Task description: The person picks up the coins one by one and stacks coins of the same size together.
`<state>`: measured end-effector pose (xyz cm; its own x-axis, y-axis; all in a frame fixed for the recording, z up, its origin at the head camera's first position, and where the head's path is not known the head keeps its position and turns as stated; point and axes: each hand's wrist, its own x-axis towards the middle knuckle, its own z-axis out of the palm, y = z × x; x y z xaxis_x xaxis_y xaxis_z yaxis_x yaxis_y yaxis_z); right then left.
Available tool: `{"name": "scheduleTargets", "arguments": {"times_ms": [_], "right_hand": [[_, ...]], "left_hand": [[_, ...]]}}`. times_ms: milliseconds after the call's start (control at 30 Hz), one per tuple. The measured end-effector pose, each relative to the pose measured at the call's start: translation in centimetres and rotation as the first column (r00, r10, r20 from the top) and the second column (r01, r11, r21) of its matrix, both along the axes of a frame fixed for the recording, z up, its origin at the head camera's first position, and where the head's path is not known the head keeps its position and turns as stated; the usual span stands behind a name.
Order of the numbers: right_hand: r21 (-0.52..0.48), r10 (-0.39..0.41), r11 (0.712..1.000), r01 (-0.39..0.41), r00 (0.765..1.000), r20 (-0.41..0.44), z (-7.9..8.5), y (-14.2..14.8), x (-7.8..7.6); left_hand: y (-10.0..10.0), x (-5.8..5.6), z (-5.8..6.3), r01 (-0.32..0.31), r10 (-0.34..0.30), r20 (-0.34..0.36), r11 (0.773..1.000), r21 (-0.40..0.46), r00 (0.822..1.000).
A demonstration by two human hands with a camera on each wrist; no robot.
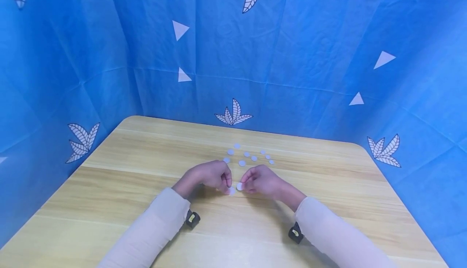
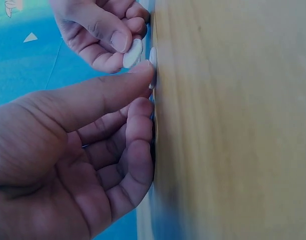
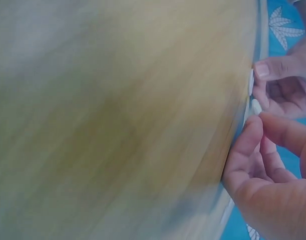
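Between thumb and finger, my right hand (image 1: 262,181) pinches a small white disc (image 1: 239,186), held tilted just above the table. My left hand (image 1: 215,175) has its thumb and a finger at the edge of another white disc (image 1: 232,191), which lies flat at the tabletop. In the left wrist view, the left thumb touches this disc (image 2: 153,67), while the disc in the right hand (image 2: 133,54) shows its round face. The two discs are close together but apart. Seen from the right wrist, the right-hand disc (image 3: 256,107) is edge-on between the fingertips.
Several more white discs (image 1: 242,163) lie scattered on the wooden table (image 1: 153,146) beyond the hands. Blue cloth (image 1: 310,49) with leaf and triangle prints hangs around the table's back and sides. Dark wrist cameras (image 1: 296,233) sit under both sleeves.
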<state>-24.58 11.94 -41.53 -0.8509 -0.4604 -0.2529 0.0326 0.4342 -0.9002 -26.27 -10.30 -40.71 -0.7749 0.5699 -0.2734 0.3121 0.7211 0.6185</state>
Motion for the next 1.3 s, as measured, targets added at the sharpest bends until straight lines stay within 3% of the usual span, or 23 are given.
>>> {"name": "scheduleTargets", "arguments": {"times_ms": [500, 800, 1100, 1300], "right_hand": [[0.129, 0.01, 0.992, -0.002, 0.998, -0.057, 0.5, 2.3, 0.3], [0.151, 0.021, 0.988, -0.013, 0.999, -0.048, 1.0, 3.6, 0.4], [0.162, 0.034, 0.986, -0.03, 0.999, -0.023, 1.3, 4.6, 0.0], [0.158, 0.057, 0.986, -0.05, 0.998, -0.035, 1.1, 4.6, -1.2]], "left_hand": [[0.1, 0.4, 0.4, -0.014, 0.014, 0.0, 1.0, -0.013, 1.0], [0.0, 0.4, 0.4, -0.013, 0.013, 0.002, 1.0, -0.016, 1.0], [-0.1, 0.3, 0.4, -0.01, 0.01, 0.001, 1.0, -0.011, 1.0], [-0.1, 0.4, 0.3, 0.006, -0.006, -0.008, 1.0, -0.011, 1.0]]}}
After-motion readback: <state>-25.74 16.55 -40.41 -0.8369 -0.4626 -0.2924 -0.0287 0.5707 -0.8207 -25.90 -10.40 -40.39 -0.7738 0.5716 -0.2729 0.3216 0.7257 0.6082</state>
